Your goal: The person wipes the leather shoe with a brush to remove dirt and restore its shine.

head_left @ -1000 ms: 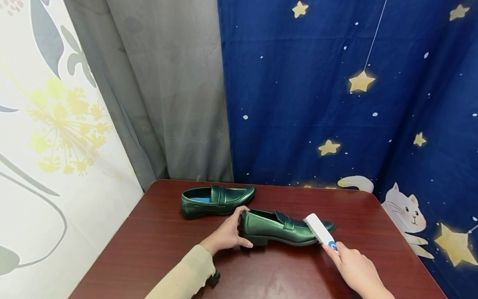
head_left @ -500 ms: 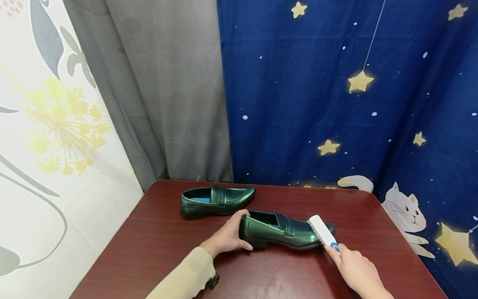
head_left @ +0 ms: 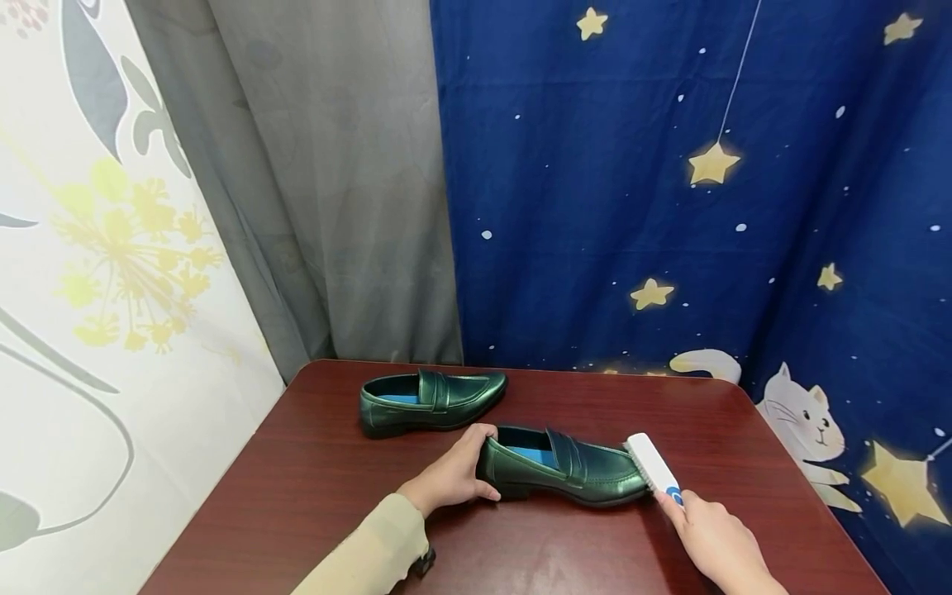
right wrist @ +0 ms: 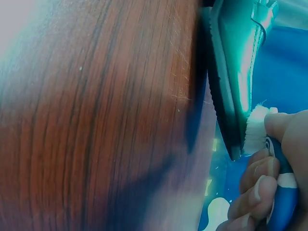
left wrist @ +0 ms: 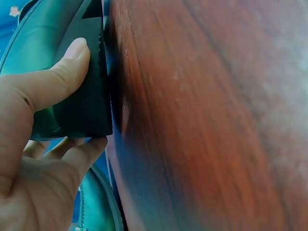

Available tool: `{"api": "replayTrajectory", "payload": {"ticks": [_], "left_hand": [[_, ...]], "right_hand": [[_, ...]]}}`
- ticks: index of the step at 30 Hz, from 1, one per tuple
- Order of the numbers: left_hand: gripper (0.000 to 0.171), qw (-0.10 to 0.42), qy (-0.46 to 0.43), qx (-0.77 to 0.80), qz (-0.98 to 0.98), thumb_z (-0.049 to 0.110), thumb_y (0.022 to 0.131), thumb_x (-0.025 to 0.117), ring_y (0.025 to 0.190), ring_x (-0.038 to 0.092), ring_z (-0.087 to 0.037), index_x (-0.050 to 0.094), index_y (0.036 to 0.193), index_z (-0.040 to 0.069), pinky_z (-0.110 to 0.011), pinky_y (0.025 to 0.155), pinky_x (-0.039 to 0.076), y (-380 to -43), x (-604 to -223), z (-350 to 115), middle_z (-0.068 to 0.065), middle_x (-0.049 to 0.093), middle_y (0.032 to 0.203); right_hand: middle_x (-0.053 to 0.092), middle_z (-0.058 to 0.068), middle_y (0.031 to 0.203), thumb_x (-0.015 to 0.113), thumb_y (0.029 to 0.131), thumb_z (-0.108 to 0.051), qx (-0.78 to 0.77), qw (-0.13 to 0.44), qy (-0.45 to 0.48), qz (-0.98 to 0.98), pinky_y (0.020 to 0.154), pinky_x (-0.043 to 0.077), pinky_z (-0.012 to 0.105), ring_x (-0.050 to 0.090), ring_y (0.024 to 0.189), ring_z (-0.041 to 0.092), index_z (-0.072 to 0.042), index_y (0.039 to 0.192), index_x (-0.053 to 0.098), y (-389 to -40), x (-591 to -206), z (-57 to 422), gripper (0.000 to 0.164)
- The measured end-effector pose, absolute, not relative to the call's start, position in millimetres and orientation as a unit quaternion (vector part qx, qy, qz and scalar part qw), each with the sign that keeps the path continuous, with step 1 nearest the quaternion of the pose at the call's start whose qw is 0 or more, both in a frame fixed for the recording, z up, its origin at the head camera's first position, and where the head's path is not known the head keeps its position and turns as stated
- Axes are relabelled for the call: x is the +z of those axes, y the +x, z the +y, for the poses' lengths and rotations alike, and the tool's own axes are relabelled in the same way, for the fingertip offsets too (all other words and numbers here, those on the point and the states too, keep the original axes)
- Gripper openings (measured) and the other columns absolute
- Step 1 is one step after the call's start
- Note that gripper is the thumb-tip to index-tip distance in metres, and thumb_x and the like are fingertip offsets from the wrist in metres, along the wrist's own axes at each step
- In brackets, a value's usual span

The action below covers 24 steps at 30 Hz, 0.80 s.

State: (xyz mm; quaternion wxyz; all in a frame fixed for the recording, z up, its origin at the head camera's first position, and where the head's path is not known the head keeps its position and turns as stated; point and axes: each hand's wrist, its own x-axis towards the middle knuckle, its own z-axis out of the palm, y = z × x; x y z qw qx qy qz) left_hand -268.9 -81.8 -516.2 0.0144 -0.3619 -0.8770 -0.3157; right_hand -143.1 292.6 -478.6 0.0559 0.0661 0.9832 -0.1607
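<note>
A dark green loafer (head_left: 595,471) with a blue insole lies on the table, its toe to the right. My left hand (head_left: 454,471) grips its heel, and in the left wrist view the thumb (left wrist: 72,67) presses on the black heel block (left wrist: 91,106). My right hand (head_left: 714,533) holds a white brush (head_left: 654,467) with a blue mark near its handle. White bristles (right wrist: 257,130) touch the loafer's toe in the right wrist view, where curled fingers wrap the blue-and-white handle (right wrist: 284,202). The brush hides the tip of the toe in the head view.
A second green loafer (head_left: 435,401) sits farther back, left of the first. The reddish-brown table (head_left: 312,463) has rounded back corners. A grey curtain (head_left: 357,207) and a blue star-patterned curtain (head_left: 580,207) hang behind it. A small black object (head_left: 424,562) shows under the left sleeve.
The brush has slid right and slightly down along the toe. The loafer has tilted so that more of its inside and blue insole shows. The left hand keeps its hold on the heel.
</note>
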Motion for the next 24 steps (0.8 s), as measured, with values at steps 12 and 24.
{"api": "replayTrajectory", "payload": {"ticks": [12,24], "left_hand": [[0.072,0.019,-0.376,-0.310,-0.873,0.025,0.066,0.084,0.103,0.040,-0.009,0.036,0.119,0.017,-0.025,0.087,0.038,-262.9,-513.6,-83.8,0.009,0.035,0.110],[0.083,-0.024,-0.354,-0.367,-0.860,0.045,0.072,0.075,0.122,0.032,-0.006,0.022,0.136,0.040,-0.041,0.097,0.033,-262.3,-509.2,-83.8,0.014,0.032,0.135]], "right_hand": [[0.061,0.018,0.086,0.027,0.085,-0.072,-0.166,0.074,0.077,0.980,0.057,0.043,0.052,0.059,0.073,0.033,0.004,0.101,0.059,-143.2,-477.6,294.5,0.084],[0.059,0.015,0.078,0.028,0.086,-0.069,-0.181,0.051,0.081,0.979,0.055,0.042,0.051,0.058,0.069,0.033,0.005,0.097,0.055,-140.8,-475.8,295.7,0.080]]}}
